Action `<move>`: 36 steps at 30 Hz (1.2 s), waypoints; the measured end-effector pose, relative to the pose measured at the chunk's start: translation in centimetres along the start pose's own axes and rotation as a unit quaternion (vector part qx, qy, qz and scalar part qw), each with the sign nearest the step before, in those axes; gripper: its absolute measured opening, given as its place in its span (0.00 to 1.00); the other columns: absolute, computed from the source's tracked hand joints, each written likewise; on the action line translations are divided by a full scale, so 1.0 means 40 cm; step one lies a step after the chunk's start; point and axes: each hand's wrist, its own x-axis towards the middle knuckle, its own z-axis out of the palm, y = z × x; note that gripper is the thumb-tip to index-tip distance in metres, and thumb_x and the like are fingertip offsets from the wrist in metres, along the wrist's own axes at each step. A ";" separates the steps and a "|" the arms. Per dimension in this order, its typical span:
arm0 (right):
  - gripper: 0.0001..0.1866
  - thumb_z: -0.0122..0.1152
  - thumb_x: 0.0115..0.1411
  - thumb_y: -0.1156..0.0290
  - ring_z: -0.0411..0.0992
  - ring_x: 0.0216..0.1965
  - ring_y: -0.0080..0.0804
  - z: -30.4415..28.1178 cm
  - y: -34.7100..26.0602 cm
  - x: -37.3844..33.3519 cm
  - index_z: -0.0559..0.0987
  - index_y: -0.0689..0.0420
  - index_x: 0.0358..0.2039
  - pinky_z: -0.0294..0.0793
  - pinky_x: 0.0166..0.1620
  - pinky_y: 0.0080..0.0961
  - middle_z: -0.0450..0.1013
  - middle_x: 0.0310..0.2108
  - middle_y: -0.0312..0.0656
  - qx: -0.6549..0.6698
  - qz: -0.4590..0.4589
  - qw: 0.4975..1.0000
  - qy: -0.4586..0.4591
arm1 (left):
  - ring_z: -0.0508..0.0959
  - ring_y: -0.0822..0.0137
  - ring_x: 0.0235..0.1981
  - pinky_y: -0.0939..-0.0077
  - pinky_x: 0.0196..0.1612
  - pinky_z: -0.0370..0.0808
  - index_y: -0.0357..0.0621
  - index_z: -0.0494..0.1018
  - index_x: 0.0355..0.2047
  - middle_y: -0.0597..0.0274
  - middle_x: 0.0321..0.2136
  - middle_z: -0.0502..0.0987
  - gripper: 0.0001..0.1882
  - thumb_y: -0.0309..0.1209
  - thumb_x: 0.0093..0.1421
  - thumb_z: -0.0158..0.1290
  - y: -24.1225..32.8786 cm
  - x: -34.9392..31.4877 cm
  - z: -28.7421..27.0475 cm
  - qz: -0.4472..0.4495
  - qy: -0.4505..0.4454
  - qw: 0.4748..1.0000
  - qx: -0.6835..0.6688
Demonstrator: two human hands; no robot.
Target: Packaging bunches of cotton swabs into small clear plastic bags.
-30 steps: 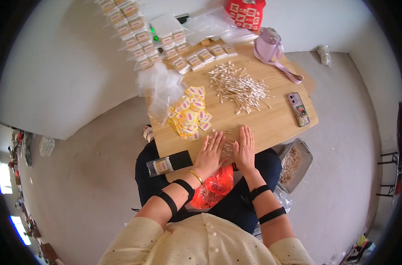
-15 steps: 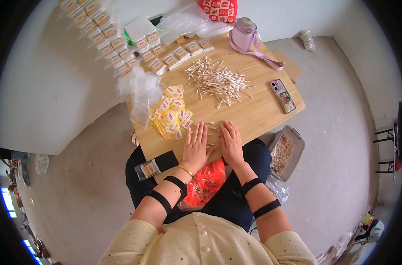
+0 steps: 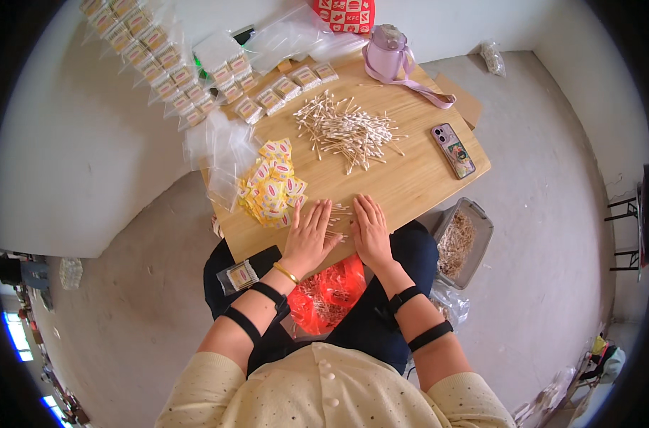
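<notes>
1. Cotton swabs (image 3: 342, 210), a small loose group, lie on the wooden counter (image 3: 410, 178) on your side of the swab heap (image 3: 349, 132), between your two hands.

2. Your left hand (image 3: 310, 235) is palm down, nearer to you than the swab heap and a little to its left. Its grip is flat and unfolded, fingers stretched away from you, thumb toward the loose swabs. You have nothing visibly clasped in it; whether the palm presses on any swab, you cannot tell.

3. Your right hand (image 3: 371, 232) is likewise on your side of the swab heap, slightly right of its middle. Its grip is straight-fingered and uncurled, with nothing seen held; what is under the palm is hidden from you.

4. Yellow-and-white cards (image 3: 273, 189) are piled left of the swab heap and a little nearer to you, just beside your left fingertips.

5. Clear plastic bags (image 3: 221, 153) spread farther left of the swab heap, touching the cards.

6. Filled packs (image 3: 286, 88) stand in a row beyond the swab heap, toward its left.

7. Right of the swab heap you have a phone (image 3: 452, 151), camera side up; beyond the heap, also to the right, stands a lilac bottle (image 3: 386, 57) with a strap.
</notes>
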 end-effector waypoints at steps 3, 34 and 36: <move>0.30 0.54 0.65 0.70 0.54 0.72 0.50 0.000 0.001 0.002 0.64 0.62 0.68 0.51 0.74 0.46 0.60 0.69 0.52 0.001 0.002 1.000 -0.009 | 0.50 0.56 0.76 0.42 0.76 0.33 0.34 0.46 0.74 0.49 0.73 0.55 0.45 0.57 0.71 0.40 -0.012 -0.051 -0.021 -0.010 -0.009 0.999 -0.051; 0.30 0.45 0.72 0.68 0.45 0.75 0.55 0.122 -0.017 0.016 0.58 0.60 0.72 0.46 0.74 0.48 0.51 0.74 0.55 0.013 -0.042 0.999 -0.020 | 0.43 0.52 0.77 0.47 0.77 0.34 0.33 0.46 0.74 0.45 0.75 0.47 0.50 0.50 0.62 0.54 0.034 -0.142 0.079 -0.096 0.087 0.989 -0.074; 0.30 0.44 0.72 0.67 0.46 0.75 0.56 0.148 -0.037 0.027 0.58 0.60 0.72 0.45 0.74 0.49 0.51 0.74 0.55 0.008 -0.042 0.999 -0.015 | 0.42 0.52 0.77 0.47 0.77 0.34 0.34 0.46 0.74 0.45 0.75 0.47 0.50 0.51 0.62 0.54 0.032 -0.141 0.100 -0.078 0.207 0.974 -0.038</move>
